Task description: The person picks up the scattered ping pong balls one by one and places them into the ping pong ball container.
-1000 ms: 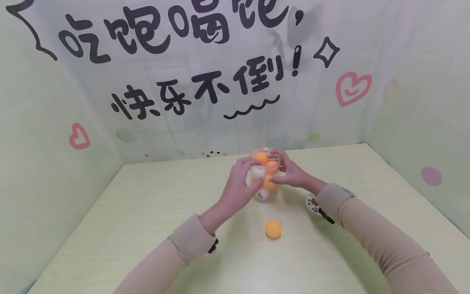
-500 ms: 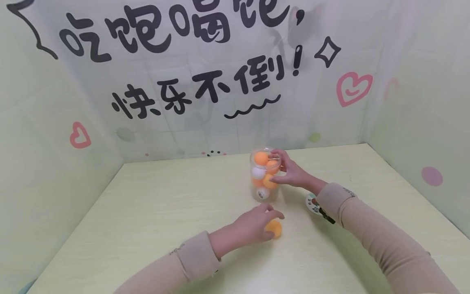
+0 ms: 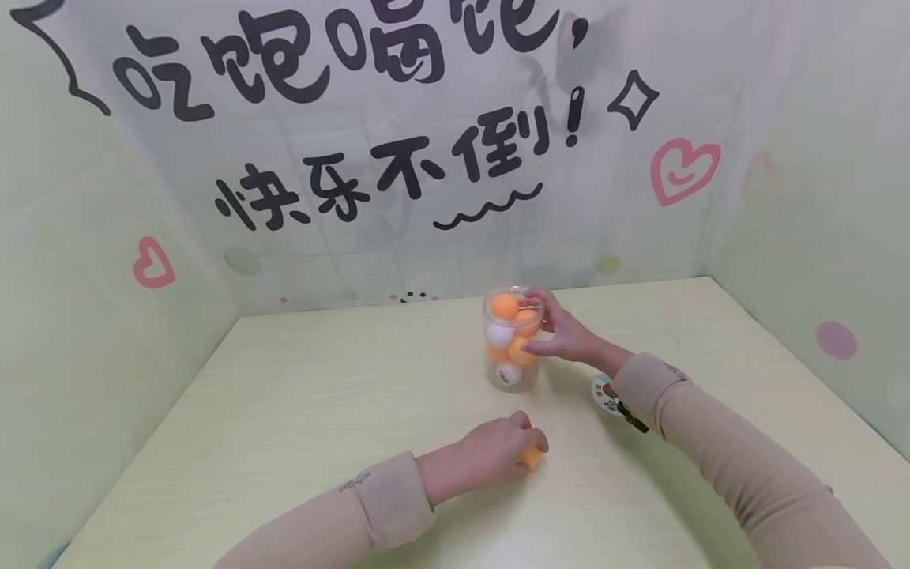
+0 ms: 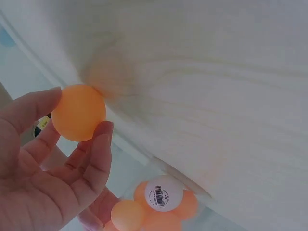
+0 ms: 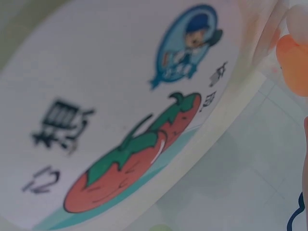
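In the head view my left hand (image 3: 498,450) pinches an orange ping-pong ball (image 3: 532,457) low over the front of the table. The left wrist view has this ball (image 4: 78,113) between thumb and fingertips. Behind it stands a clear, open-topped jar (image 3: 528,382), upright and filled with several orange and white ping-pong balls. My right hand (image 3: 565,332) grips the jar's right side, thumb at the front and fingers near the rim. One white ball (image 4: 164,193) with a printed barcode shows in the left wrist view.
A round white disc (image 3: 603,393) with printed tomatoes lies on the table under my right forearm; the right wrist view shows the disc (image 5: 120,72) close up. Behind the pale wooden table (image 3: 341,371) rises a printed fabric wall (image 3: 341,261), with more fabric on both sides.
My left hand has left the jar's rim, come down toward the front and taken hold of the orange ping-pong ball. My right hand stays on the jar.
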The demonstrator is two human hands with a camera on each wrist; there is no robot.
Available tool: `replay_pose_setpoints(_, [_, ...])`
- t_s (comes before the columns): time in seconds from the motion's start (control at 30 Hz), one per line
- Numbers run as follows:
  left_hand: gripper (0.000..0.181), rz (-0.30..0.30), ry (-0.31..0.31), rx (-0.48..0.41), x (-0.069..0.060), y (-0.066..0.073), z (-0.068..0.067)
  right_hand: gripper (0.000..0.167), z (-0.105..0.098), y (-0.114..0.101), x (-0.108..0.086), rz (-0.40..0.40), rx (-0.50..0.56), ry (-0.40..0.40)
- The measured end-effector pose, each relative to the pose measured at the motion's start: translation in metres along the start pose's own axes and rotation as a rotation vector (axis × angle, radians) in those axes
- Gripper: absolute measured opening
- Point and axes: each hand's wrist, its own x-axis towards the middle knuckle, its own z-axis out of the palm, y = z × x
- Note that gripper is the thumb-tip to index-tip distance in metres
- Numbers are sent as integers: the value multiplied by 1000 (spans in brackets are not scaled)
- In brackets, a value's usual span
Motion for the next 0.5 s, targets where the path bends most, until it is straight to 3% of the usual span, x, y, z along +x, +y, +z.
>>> replay_pose_setpoints(0.5, [29,-55,19,-195,-5,-5,-2,74,0,-1,0,12,-4,4])
